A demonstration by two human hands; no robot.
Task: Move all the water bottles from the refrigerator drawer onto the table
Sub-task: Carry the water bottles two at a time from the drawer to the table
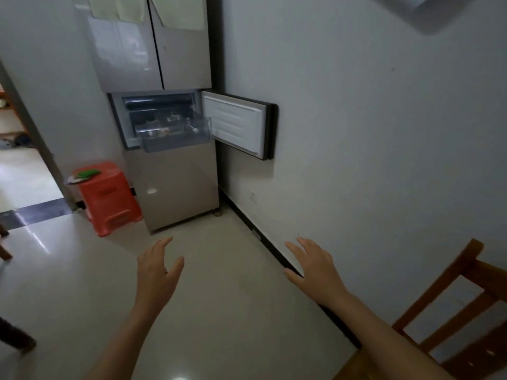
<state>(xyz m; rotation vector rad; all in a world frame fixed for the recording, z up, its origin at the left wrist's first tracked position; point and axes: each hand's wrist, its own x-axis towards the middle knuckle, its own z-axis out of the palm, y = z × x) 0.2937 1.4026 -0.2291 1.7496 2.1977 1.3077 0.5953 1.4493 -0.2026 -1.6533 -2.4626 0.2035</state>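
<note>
A grey refrigerator (pixel 170 182) stands against the far wall. Its middle compartment door (pixel 236 124) is swung open to the right. A clear plastic drawer (pixel 175 134) is pulled out of that compartment; its contents are too dim and small to tell apart, and I cannot make out water bottles. My left hand (pixel 157 270) and my right hand (pixel 315 267) are held out in front of me over the floor, well short of the refrigerator. Both hands have their fingers spread and hold nothing.
A red plastic stool (pixel 109 198) with a green item on top stands left of the refrigerator. A wooden chair (pixel 461 311) is at the lower right by the white wall (pixel 370 146). A doorway (pixel 24 160) opens at the left. Pale tiled floor (pixel 219 270) lies between me and the refrigerator.
</note>
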